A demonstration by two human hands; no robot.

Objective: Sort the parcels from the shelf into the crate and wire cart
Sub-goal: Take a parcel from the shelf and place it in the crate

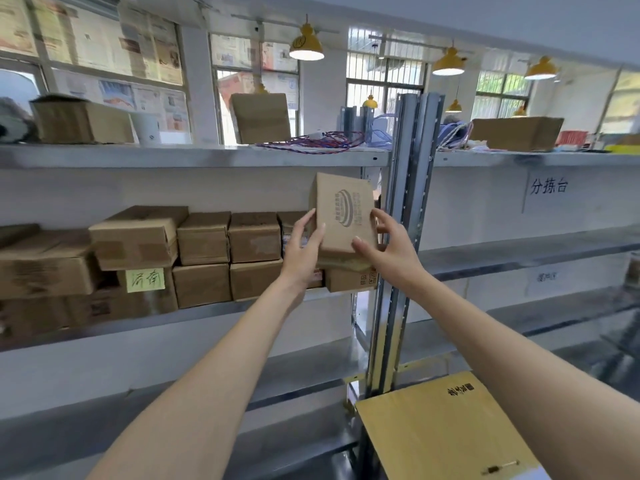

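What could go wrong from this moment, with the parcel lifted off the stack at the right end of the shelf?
1. The parcel is held only at its lower edges by the left hand and right hand, tilted; it might slip.
2. It sits close to the metal upright; swinging right could knock it.
3. The boxes beneath lie at the shelf edge and could be dragged off.

Bright, even indoor scene, lit by daylight through rear windows (502, 95) and glowing yellow pendant lamps (306, 46). Soft, faint shadows. Slight blur throughout, stronger toward edges; wide-angle bending of shelf lines (194, 155).
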